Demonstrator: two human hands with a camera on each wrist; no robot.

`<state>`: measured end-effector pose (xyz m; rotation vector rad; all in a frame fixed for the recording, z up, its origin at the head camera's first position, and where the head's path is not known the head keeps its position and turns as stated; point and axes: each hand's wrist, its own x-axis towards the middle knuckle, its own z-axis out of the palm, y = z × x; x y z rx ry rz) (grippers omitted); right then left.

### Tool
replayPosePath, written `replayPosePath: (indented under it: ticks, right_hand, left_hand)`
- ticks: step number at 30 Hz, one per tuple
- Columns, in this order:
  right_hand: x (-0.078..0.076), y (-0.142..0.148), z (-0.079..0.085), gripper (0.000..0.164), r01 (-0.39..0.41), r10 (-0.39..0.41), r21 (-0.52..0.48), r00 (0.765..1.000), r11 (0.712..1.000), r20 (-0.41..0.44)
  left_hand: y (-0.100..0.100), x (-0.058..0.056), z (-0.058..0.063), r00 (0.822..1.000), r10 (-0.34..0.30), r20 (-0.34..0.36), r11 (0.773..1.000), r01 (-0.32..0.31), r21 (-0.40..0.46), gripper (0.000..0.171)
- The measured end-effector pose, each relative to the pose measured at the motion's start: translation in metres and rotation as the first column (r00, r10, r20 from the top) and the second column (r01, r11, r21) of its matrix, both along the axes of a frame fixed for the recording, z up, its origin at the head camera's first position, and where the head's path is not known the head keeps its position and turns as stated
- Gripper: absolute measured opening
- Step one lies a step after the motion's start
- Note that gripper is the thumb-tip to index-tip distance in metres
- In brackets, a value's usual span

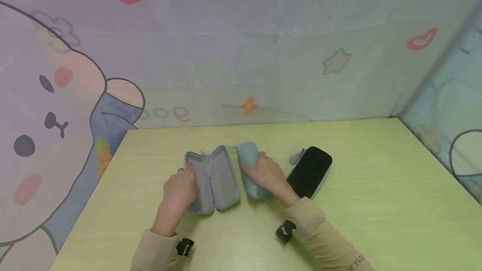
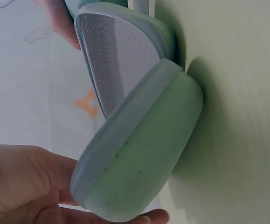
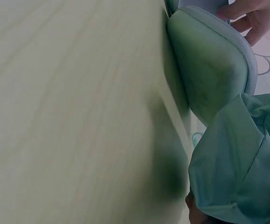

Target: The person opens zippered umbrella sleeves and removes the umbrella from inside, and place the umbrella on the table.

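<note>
A zip case [image 1: 227, 181] with a grey lining stands spread apart on the table, its two halves joined along the middle. My left hand [image 1: 180, 189] grips the edge of its left half, thumb inside and fingers round the outer shell. That shell [image 2: 148, 149] looks green in the left wrist view. Just right of the case, my right hand [image 1: 268, 174] holds a rolled teal fabric bundle that looks like a folded umbrella [image 1: 247, 154]. Loose pleats of its fabric [image 3: 237, 163] show in the right wrist view, beside the case. The right fingers are mostly hidden there.
A black-topped flat case [image 1: 310, 172] with a grey tab [image 1: 296, 157] lies right of my right hand, partly behind the wrist. The pale wood table [image 1: 376, 204] meets a printed cloth backdrop [image 1: 286, 74] at its far edge.
</note>
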<state>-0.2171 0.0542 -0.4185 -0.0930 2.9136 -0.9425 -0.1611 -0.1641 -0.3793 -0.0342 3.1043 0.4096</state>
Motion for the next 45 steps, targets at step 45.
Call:
replayPosePath:
  ticks: [45]
  right_hand:
    - [0.0024,-0.0070,-0.0009,0.076,-0.029,0.021,0.134,0.998,0.990,0.061]
  left_hand:
    - [-0.0020,0.0006,0.0013,1.000,-0.004,0.013,1.000,0.004,0.006,0.024]
